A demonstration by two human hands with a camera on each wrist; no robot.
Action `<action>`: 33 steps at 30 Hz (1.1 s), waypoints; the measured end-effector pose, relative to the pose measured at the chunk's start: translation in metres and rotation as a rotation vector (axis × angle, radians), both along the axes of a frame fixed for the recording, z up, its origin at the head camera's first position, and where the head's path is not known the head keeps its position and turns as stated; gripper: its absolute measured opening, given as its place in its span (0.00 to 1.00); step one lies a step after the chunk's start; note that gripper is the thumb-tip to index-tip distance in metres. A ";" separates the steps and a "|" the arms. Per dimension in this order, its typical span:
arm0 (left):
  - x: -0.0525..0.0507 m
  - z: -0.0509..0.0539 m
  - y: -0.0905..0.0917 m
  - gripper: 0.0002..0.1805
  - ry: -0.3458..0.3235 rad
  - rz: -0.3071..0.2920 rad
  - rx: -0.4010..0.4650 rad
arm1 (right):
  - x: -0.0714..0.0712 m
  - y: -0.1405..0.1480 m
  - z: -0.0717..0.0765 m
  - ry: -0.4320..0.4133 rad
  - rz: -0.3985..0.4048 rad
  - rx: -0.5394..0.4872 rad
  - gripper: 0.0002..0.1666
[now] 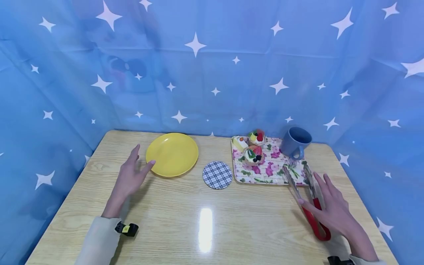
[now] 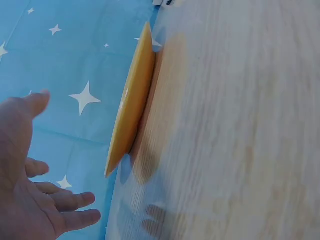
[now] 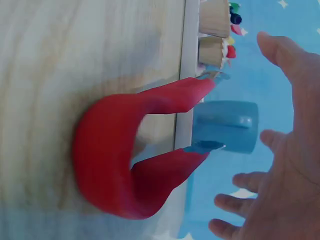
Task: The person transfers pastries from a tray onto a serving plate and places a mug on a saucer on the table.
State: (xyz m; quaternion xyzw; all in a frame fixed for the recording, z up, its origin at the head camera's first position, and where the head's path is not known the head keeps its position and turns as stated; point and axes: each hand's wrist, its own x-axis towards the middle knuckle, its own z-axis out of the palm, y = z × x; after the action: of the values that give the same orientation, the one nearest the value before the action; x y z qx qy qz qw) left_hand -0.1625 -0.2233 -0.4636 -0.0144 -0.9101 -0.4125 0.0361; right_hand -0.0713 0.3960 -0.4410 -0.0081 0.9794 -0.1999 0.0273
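Note:
Above the table's left side my left hand [image 1: 130, 177] hovers with fingers spread, close to a yellow plate [image 1: 172, 154]; the left wrist view shows a gap between the fingers and the plate [image 2: 131, 100]. My right hand [image 1: 331, 206] is held over red-handled metal tongs [image 1: 314, 221], thumb and fingers apart and holding nothing. The tongs' metal tips lie over the edge of a flowered tray [image 1: 269, 173]. In the right wrist view the red handle [image 3: 107, 155] stands away from the hand [image 3: 285, 165].
On the tray are two fruit-topped tarts [image 1: 253, 155], a small cake slice [image 1: 240, 143] and a blue mug [image 1: 296, 142] at its right corner. A checked round coaster [image 1: 217, 175] lies between plate and tray. A starry blue curtain [image 1: 212, 73] stands behind the table.

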 end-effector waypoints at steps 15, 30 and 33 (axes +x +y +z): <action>-0.001 -0.008 -0.001 0.47 -0.005 0.107 0.207 | 0.008 0.001 -0.014 -0.085 -0.069 -0.018 0.67; -0.006 -0.018 -0.001 0.43 -0.068 0.155 0.264 | 0.006 -0.004 -0.018 -0.102 -0.149 -0.004 0.70; -0.008 -0.018 0.001 0.42 -0.087 0.137 0.270 | 0.006 -0.004 -0.020 -0.111 -0.181 0.000 0.71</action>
State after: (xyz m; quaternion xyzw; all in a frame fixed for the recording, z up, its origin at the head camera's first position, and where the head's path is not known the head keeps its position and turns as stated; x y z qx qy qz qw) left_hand -0.1705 -0.2223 -0.4813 0.0704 -0.8458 -0.5281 0.0262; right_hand -0.0651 0.3919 -0.4610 0.0914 0.9731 -0.2015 0.0636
